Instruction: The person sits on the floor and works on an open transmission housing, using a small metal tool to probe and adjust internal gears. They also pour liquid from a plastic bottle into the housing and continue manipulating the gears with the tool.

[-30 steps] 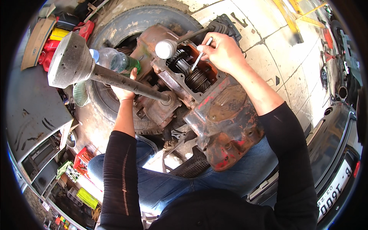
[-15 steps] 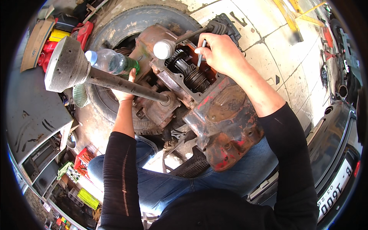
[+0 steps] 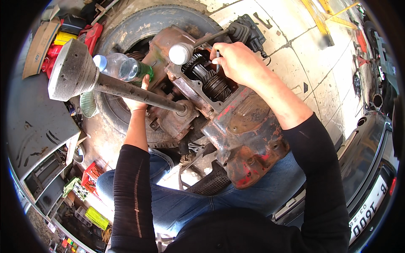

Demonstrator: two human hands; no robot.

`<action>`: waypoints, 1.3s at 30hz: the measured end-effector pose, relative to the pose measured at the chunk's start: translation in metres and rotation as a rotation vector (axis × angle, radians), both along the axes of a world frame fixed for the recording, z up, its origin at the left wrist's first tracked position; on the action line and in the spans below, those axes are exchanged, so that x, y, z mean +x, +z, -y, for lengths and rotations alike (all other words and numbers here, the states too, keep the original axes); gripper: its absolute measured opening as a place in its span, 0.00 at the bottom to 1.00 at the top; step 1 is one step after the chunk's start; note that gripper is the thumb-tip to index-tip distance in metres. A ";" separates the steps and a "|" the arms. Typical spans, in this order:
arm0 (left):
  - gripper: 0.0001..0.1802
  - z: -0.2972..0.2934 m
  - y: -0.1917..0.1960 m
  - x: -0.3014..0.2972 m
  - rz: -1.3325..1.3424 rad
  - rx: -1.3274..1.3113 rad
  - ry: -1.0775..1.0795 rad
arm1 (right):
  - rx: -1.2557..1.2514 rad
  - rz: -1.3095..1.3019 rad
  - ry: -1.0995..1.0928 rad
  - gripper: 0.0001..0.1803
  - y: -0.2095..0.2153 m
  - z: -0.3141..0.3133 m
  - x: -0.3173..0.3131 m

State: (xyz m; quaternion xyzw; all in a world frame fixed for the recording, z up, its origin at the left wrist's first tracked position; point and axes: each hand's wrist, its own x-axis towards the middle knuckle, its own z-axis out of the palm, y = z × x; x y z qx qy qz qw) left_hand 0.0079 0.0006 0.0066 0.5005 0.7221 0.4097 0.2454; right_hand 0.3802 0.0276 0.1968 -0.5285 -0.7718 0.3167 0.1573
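Rusty gearbox point(image 3: 236, 126) is propped on a tyre point(image 3: 126, 29), gears exposed. Left hand point(image 3: 137, 99) is wrapped around its shaft point(image 3: 135, 90). Right hand point(image 3: 238, 63) is clamped on a thin metal tool point(image 3: 218, 59) above the gears. Yellow packages point(image 3: 63, 38) sit top-left.

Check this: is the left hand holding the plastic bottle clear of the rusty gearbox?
No. The left hand grips the shaft beside the gearbox; the plastic bottle lies behind it.

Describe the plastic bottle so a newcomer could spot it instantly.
Start at the big tyre lying on the floor. Across its left part lies the plastic bottle, by the left hand. It alone is see-through, with a pale blue cap and green liquid.
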 end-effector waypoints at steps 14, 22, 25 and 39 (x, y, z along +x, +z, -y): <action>0.62 0.001 0.000 -0.002 -0.035 -0.028 -0.006 | -0.076 -0.009 -0.018 0.04 0.009 0.001 -0.005; 0.61 0.001 0.002 -0.001 -0.003 -0.007 -0.021 | -0.038 -0.158 -0.073 0.06 0.002 -0.005 -0.004; 0.53 0.000 0.003 0.001 -0.003 0.061 -0.015 | -0.082 -0.062 -0.029 0.07 0.001 0.000 -0.006; 0.66 -0.001 0.001 -0.001 -0.027 -0.018 -0.016 | -0.144 -0.084 0.073 0.12 0.005 -0.007 0.014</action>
